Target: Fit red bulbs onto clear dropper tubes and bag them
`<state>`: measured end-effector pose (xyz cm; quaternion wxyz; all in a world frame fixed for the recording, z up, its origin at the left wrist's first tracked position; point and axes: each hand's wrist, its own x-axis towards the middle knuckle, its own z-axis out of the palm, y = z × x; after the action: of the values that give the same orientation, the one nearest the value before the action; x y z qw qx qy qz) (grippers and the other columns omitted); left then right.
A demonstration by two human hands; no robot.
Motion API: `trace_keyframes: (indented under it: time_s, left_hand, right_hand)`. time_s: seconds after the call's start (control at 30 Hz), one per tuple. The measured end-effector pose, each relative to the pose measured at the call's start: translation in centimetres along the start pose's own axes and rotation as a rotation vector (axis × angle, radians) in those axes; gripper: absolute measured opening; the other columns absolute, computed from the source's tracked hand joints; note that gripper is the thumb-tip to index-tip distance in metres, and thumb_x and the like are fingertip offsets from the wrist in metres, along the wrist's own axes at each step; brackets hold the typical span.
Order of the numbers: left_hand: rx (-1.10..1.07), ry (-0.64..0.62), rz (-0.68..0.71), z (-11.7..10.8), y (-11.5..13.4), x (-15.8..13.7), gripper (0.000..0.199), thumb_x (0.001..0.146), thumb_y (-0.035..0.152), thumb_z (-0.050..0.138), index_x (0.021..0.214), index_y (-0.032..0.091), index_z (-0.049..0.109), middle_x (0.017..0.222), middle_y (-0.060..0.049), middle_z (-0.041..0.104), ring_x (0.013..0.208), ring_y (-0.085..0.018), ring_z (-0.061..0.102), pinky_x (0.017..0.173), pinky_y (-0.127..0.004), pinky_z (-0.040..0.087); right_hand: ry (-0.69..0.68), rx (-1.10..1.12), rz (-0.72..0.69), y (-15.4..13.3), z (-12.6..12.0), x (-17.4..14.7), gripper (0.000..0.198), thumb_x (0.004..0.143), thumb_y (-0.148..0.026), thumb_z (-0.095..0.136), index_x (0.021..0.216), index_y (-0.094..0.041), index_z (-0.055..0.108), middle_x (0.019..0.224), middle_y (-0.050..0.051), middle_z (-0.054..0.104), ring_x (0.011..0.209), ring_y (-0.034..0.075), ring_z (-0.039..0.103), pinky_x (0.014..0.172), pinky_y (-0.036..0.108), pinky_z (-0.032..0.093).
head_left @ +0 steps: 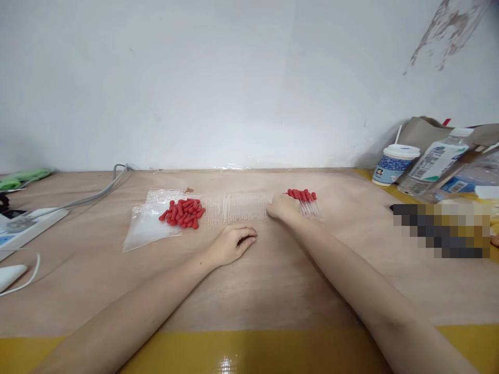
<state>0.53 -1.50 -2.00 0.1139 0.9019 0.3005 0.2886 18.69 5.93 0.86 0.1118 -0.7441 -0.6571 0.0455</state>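
My left hand (234, 244) rests on the table with its fingers gently bent, thumb apart, and nothing between them. Just beyond it lies a row of thin clear dropper tubes (245, 208), side by side. At the right end of this row, my right hand (286, 206) is closed, fingers curled down; what it grips, if anything, is hidden. Beside that hand, several droppers with red bulbs (302, 195) on their far ends lie together, partly covered by it. A heap of loose red rubber bulbs (182, 213) sits left of the row, on clear plastic bags (146, 228).
A white power strip (42, 223) with a grey cable (93, 196) lies at the left. On the right stand a paper cup (393, 165) and a tilted plastic bottle (436, 162), with a blurred dark object (436, 231) in front. A white wall closes off the back.
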Motion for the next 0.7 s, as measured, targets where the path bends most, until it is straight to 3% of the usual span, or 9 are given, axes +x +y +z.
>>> trace_keyframes:
  time_s: [0.17, 0.23, 0.3, 0.37, 0.43, 0.57, 0.7]
  left_hand:
    - [0.012, -0.007, 0.000, 0.0, 0.1, -0.1, 0.020, 0.087, 0.022, 0.046, 0.096, 0.017, 0.062, 0.094, -0.005, 0.065, 0.087, -0.015, 0.059, 0.080, -0.027, 0.045]
    - [0.067, 0.021, -0.013, -0.1, 0.1, -0.1, 0.018, 0.086, 0.023, 0.047, 0.093, 0.017, 0.062, 0.092, -0.005, 0.064, 0.085, -0.016, 0.057, 0.078, -0.028, 0.045]
    - [0.192, 0.093, -0.069, -0.7, -0.2, -0.1, 0.018, 0.084, 0.027, 0.049, 0.081, 0.016, 0.063, 0.084, -0.006, 0.061, 0.081, -0.018, 0.055, 0.074, -0.029, 0.044]
    - [0.365, 0.192, -0.172, -1.7, -1.0, 0.0, 0.024, 0.083, 0.032, 0.049, 0.070, 0.015, 0.061, 0.077, -0.006, 0.059, 0.076, -0.019, 0.053, 0.072, -0.032, 0.042]
    - [0.539, 0.268, -0.300, -3.3, -2.2, 0.0, 0.026, 0.083, 0.033, 0.047, 0.070, 0.016, 0.062, 0.078, -0.007, 0.059, 0.081, -0.022, 0.053, 0.075, -0.035, 0.039]
    - [0.833, 0.360, -0.589, -6.7, -5.0, -0.4, 0.024, 0.079, 0.028, 0.047, 0.094, 0.018, 0.062, 0.099, -0.012, 0.058, 0.099, -0.030, 0.047, 0.079, -0.041, 0.033]
    - [0.873, 0.289, -0.768, -8.6, -6.7, -1.1, 0.033, 0.073, 0.046, 0.051, 0.083, 0.017, 0.065, 0.098, -0.014, 0.056, 0.097, -0.033, 0.044, 0.080, -0.044, 0.031]
  right_hand:
    - [0.058, -0.038, -0.069, 0.7, -0.4, -2.1, 0.028, 0.082, -0.026, 0.044, 0.095, -0.007, 0.061, 0.093, 0.021, 0.064, 0.087, 0.028, 0.060, 0.071, 0.034, 0.040]
    - [0.140, -0.057, -0.167, 1.8, -0.4, -3.4, 0.027, 0.084, -0.023, 0.040, 0.098, -0.007, 0.057, 0.092, 0.020, 0.063, 0.088, 0.027, 0.059, 0.074, 0.035, 0.038]
    - [0.266, -0.075, -0.362, 3.5, 0.0, -4.6, 0.024, 0.087, -0.022, 0.035, 0.094, -0.009, 0.055, 0.084, 0.016, 0.063, 0.080, 0.024, 0.058, 0.074, 0.035, 0.036]
    - [0.332, -0.036, -0.558, 5.4, 0.7, -5.5, 0.022, 0.088, -0.022, 0.033, 0.087, -0.013, 0.054, 0.078, 0.011, 0.063, 0.073, 0.021, 0.057, 0.074, 0.035, 0.036]
    - [0.402, 0.054, -0.690, 7.1, 1.4, -6.1, 0.021, 0.089, -0.021, 0.034, 0.088, -0.015, 0.054, 0.081, 0.009, 0.063, 0.074, 0.020, 0.057, 0.074, 0.034, 0.037]
    - [0.531, 0.200, -0.733, 8.5, 2.2, -6.5, 0.025, 0.089, -0.020, 0.036, 0.106, -0.016, 0.053, 0.088, 0.008, 0.064, 0.081, 0.021, 0.057, 0.072, 0.033, 0.038]
    - [0.495, 0.230, -0.771, 8.2, 2.1, -6.6, 0.023, 0.088, -0.018, 0.037, 0.098, -0.018, 0.059, 0.081, 0.006, 0.063, 0.078, 0.019, 0.056, 0.070, 0.032, 0.039]
